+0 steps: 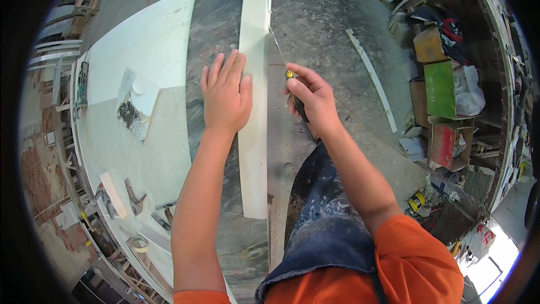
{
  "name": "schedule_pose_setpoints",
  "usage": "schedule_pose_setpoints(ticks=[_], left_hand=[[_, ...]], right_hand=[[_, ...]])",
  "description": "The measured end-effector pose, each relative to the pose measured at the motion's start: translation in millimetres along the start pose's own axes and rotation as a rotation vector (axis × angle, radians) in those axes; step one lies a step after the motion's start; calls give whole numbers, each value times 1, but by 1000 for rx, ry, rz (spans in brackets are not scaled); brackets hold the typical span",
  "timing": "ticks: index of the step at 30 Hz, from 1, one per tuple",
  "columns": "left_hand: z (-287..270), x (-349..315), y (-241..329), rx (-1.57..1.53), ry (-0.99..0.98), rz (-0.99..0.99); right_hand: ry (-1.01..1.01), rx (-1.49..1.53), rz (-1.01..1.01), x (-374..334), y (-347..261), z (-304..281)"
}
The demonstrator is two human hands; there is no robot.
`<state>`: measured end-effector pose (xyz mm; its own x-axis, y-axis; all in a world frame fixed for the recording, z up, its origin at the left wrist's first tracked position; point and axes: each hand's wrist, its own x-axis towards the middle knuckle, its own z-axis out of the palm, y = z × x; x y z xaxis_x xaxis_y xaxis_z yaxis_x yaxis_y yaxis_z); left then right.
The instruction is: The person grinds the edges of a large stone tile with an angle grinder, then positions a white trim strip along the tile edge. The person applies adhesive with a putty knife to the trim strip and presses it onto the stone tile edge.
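Note:
A long cream-white strip (pixel 254 107) lies lengthwise along the edge of a dark grey marbled slab (pixel 216 17). My left hand (pixel 226 93) rests flat with fingers stretched out, on the slab and against the strip's left side. In my right hand (pixel 312 95) is a slim hand tool (pixel 279 49) with a dark handle, a yellow collar and a thin metal shaft. My thumb and fingers close around its handle. The shaft points up and away, its tip at the strip's right edge. Whether the tip touches the strip I cannot tell.
Left of the slab is a large pale board (pixel 163 50) bearing a square plate (pixel 138 104) with dark paste, hand tools and a tape roll (pixel 138 243). On the floor at right lies a narrow strip (pixel 371 79). Cardboard boxes (pixel 441 90) fill a shelf at far right.

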<state>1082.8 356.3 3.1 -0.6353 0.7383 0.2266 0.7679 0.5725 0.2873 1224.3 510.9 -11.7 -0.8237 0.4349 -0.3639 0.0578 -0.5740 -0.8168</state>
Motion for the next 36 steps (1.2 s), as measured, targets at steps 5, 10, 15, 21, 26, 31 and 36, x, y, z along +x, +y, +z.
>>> schedule_pose_setpoints(ticks=[5, 10, 15, 21, 26, 31, 36], left_hand=[[0, -1, 1, -9, 16, 8], [1, -5, -2, 2, 7, 7], [1, -2, -1, 0, 8, 17], [-1, -7, -1, -19, 35, -6], [-25, -39, -34, -138, 243, -127], [-70, -107, -123, 274, 356, -615], [-104, -123, -166, 309, 102, -810]], right_hand=[[91, -112, -82, 6, 27, 22], [168, -262, -104, -29, 62, 27], [223, -329, -83, -59, 89, 15], [242, -444, 12, -81, 96, -25], [109, -492, 12, -72, -18, -14], [-630, -1125, -555, -7, -100, 86], [-988, -1442, -582, 90, -85, 215]])
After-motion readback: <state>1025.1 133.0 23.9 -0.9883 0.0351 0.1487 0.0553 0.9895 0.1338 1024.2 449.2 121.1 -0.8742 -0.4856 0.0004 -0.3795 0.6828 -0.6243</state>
